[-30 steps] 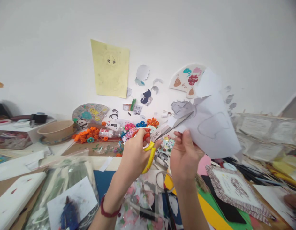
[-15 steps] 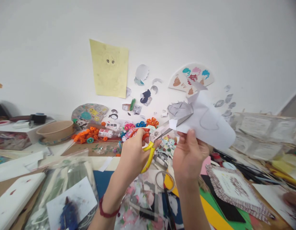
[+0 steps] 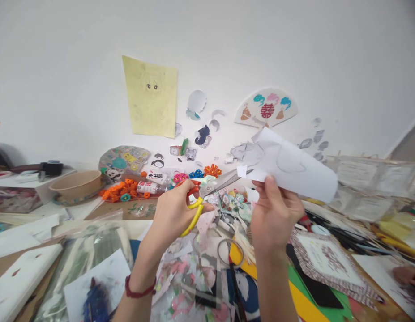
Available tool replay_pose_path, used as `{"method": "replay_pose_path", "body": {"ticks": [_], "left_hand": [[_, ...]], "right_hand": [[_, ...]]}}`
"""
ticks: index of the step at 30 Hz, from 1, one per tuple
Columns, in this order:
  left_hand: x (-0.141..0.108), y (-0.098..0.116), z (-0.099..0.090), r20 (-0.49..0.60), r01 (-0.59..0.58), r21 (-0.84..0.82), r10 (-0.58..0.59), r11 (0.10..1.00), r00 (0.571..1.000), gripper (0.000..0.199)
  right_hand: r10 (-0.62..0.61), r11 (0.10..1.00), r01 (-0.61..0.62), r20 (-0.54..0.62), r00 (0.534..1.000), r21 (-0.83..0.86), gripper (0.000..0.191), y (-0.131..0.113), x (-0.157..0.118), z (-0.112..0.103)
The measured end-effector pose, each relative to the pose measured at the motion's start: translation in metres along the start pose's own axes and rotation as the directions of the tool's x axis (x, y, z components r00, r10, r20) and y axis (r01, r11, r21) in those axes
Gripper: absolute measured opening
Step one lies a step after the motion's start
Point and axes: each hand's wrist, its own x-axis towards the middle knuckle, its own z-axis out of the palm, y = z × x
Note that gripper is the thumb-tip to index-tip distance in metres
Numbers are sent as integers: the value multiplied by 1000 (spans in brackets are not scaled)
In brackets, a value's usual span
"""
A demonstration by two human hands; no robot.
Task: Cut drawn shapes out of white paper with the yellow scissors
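Observation:
My left hand (image 3: pixel 173 210), with a dark red band on its wrist, is closed round the orange and yellow handles of the scissors (image 3: pixel 224 180). The blades point right, a little apart, and a small white paper scrap (image 3: pixel 241 171) shows at them. My right hand (image 3: pixel 276 210) pinches the lower edge of a white paper sheet (image 3: pixel 294 167) between thumb and fingers. Pencil lines show on the sheet, and a partly cut drawn shape (image 3: pixel 249 153) sticks out at its left end, just above the blade tips.
Paper scraps (image 3: pixel 183 286) lie in a heap below my hands. A bowl (image 3: pixel 76 182) and orange craft flowers (image 3: pixel 121 191) stand at left. A fan (image 3: pixel 266 108) and yellow drawing (image 3: pixel 151 98) hang on the wall. Another person's hand (image 3: pixel 407 275) shows at far right.
My left hand and the scissors have moved left, drawing the blades back from the sheet. My right hand has shifted slightly right, and the sheet has swung flatter, uncovering the wall fan.

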Motion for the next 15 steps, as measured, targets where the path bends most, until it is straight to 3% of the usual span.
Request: {"method": "replay_pose_path", "body": {"ticks": [4,9,12,15], "left_hand": [[1,-5,-5,14,-59,-65,60,996,998,38],[4,-21,-8,115,-124,-103,135,987,984,32],[5,-29,-10,32,-61,-185,68,981,997,33],[1,-17,-9,-79,34,-502,-85,864,993,33]], "right_hand": [[-8,999,8,-5,1000,-39,15,1,0,1],[-32,996,29,-30,999,-88,18,0,0,1],[-33,996,30,-39,999,-88,18,1,-1,1],[-23,998,24,12,1000,-60,20,5,-6,3]]}}
